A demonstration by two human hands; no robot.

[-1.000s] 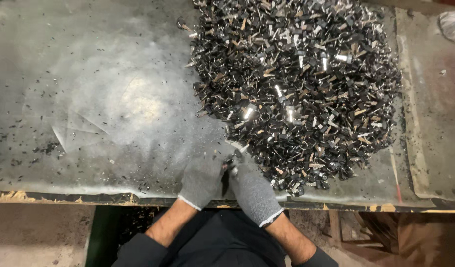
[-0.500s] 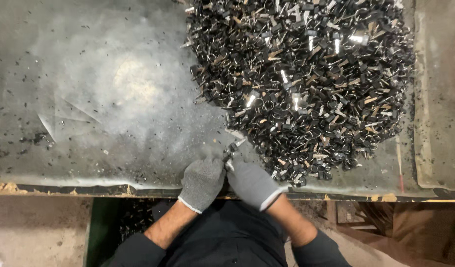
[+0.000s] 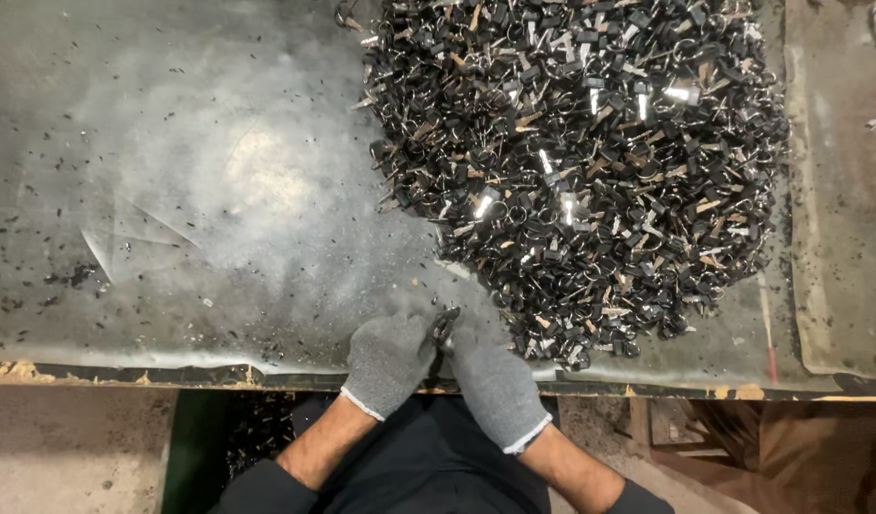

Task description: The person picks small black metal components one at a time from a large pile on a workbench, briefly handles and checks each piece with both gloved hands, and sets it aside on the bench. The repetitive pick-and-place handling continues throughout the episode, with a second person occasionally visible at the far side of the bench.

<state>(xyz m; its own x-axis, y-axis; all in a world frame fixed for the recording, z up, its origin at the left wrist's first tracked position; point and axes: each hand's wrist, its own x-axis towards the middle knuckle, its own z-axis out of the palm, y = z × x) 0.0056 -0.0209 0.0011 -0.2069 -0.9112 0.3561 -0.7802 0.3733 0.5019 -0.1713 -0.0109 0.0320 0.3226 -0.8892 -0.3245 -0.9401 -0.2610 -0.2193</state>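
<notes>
Down at the near edge of the grey, scuffed metal surface [image 3: 171, 190], both gloved hands meet over one small dark metal piece [image 3: 444, 326]. The left hand [image 3: 388, 362] and the right hand [image 3: 495, 381], each in a grey knit glove, press together with fingertips pinched on that piece, which pokes up between them just above the surface's near edge. Its exact shape is too small to make out. Just beside the right hand, toward the far right corner, spreads a large heap of small black and silver metal parts [image 3: 580, 162], some catching the light; its nearest parts lie close to the right glove's knuckles. Dark specks and crumbs [image 3: 71, 276] are scattered over the left half of the surface, thicker near the left edge. Below the near edge, dark sleeves and dark clothing [image 3: 428, 466] show.
</notes>
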